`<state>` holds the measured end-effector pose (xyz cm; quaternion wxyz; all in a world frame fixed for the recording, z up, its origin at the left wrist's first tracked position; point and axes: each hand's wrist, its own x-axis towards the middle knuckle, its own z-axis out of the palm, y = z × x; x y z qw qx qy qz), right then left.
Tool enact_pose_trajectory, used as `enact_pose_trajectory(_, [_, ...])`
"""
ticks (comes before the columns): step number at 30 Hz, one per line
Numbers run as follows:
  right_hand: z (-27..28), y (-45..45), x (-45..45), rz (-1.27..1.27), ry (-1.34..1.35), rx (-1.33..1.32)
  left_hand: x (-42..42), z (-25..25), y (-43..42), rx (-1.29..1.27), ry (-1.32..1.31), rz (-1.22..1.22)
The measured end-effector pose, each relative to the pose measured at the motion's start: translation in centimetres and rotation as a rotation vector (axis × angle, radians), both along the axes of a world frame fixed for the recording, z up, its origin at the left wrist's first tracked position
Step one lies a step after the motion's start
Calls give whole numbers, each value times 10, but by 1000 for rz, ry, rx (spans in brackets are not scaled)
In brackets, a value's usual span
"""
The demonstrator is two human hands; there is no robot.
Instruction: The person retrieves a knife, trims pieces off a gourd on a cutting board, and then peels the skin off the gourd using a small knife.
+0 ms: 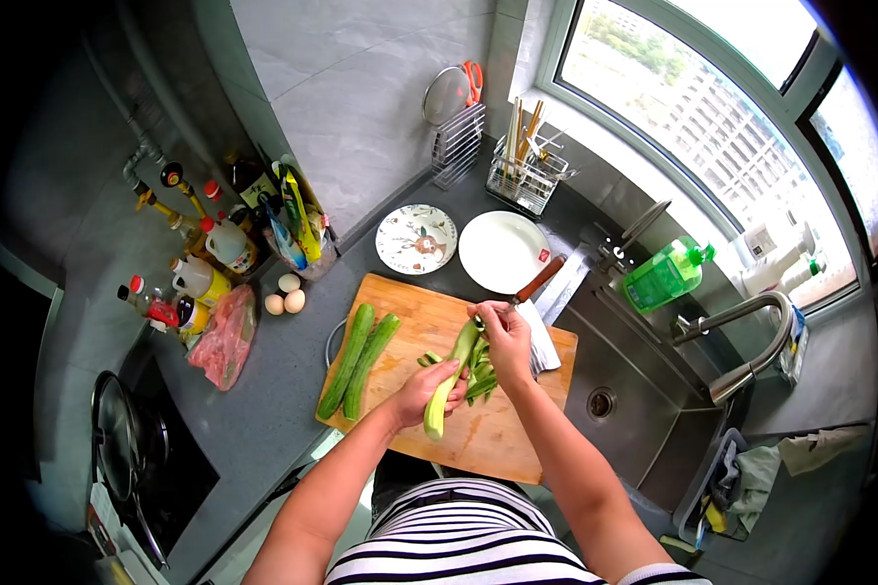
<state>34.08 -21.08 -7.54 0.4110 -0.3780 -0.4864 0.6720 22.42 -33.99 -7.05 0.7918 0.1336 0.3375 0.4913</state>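
My left hand is wrapped round a mostly peeled, pale green cucumber above the wooden cutting board. My right hand is closed at the cucumber's upper end; a small dark part shows at its fingertips, but I cannot make out the tool. Green peel strips lie on the board under and beside my hands. Two unpeeled cucumbers lie side by side at the board's left. A knife with a brown handle rests beyond my right hand, its wide blade partly hidden.
Behind the board are a patterned plate and a white plate. The sink is at the right, with green bottle and faucet. Left are eggs, a pink bag, bottles and a stove with a pan.
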Motion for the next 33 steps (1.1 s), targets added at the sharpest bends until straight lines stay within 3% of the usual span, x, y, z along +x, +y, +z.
enact_pose_trajectory(2, [4,3,0,-38,76,-119,-1,0,-2,8,6,-8])
enact_pose_trajectory(6, [-3,11,3,-145,78,-82,-1,-5,-4,-16,-26,23])
enact_pose_trajectory(9, [-11,7,13,-92,-109,214,-2,0,-4,-78,27,57])
enact_pose_trajectory(12, [-9,-3,31,166,-417,591,-5,-9,-1,-84,66,64])
enact_pose_trajectory(16, [3,-10,26,80,-346,448,-4,-13,2,-147,43,116])
enact_pose_trajectory(20, [3,-15,17,322,-101,200,-4,-22,3,-83,-41,93])
enact_pose_trajectory(24, [12,-19,10,357,-164,399,1,6,4,-78,-102,96])
enact_pose_trajectory(27, [8,-21,7,362,-113,355,2,11,2,-44,-121,122])
enact_pose_trajectory(33, [10,-18,4,360,-204,516,-2,16,5,-13,40,47])
